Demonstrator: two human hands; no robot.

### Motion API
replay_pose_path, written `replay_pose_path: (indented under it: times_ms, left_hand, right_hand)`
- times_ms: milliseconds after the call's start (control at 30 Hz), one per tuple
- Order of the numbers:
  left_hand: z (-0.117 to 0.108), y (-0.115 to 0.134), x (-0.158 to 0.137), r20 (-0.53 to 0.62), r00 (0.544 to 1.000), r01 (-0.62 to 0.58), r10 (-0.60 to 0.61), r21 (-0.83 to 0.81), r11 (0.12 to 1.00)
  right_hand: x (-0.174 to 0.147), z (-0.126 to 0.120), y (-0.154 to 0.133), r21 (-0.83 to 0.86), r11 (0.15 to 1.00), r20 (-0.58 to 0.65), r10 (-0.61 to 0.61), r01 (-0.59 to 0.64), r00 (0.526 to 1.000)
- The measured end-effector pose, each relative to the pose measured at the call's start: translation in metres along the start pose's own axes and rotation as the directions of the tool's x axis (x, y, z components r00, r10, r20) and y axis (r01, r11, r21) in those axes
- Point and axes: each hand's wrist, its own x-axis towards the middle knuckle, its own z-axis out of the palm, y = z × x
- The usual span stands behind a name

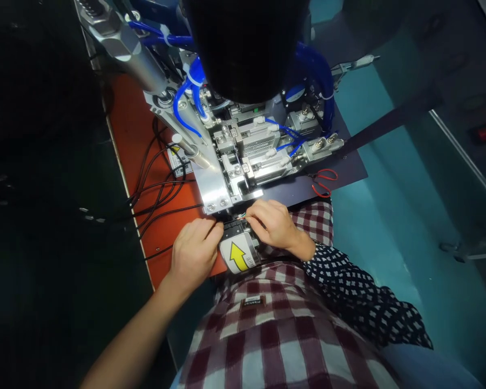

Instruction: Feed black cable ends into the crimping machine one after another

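My right hand pinches thin, light-coloured wires between thumb and forefinger, just above a small black fixture. At that fixture's left side is my left hand, its fingers curled and pressed together; whatever is between them is hidden. Below the black fixture is a white label with a yellow arrow pointing toward the machine. A metal machine with several small cylinders and blue air tubes stands directly beyond both hands.
Black cables run loosely over the orange-red tabletop on the left. Red-handled scissors lie on a dark plate to the right. A large black cylinder overhangs the machine. Polished metal rods rise at upper left.
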Motion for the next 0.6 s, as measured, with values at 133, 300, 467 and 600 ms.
replay_pose_path:
  times_ms: [133, 300, 467, 600]
  left_hand:
    - [0.000, 0.001, 0.000, -0.011, 1.000, -0.011, 0.011, 0.012, 1.000]
    - [0.001, 0.000, -0.002, -0.024, 0.999, -0.026, 0.026, -0.012, 1.000]
    - [0.001, -0.001, -0.002, -0.020, 1.000, -0.014, 0.014, -0.014, 1.000]
    - [0.002, -0.002, -0.003, -0.012, 1.000, 0.019, -0.021, -0.111, 0.994]
  right_hand:
    - [-0.004, 0.003, -0.001, 0.231, 0.948, -0.044, 0.235, -0.219, 0.971]
    - [-0.003, 0.010, -0.012, 0.521, 0.749, 0.074, 0.438, -0.410, 0.896]
    - [0.004, 0.016, -0.018, 0.633, 0.614, 0.123, 0.520, -0.471, 0.845]
    - [0.006, 0.015, -0.016, 0.581, 0.622, 0.158, 0.547, -0.525, 0.822]
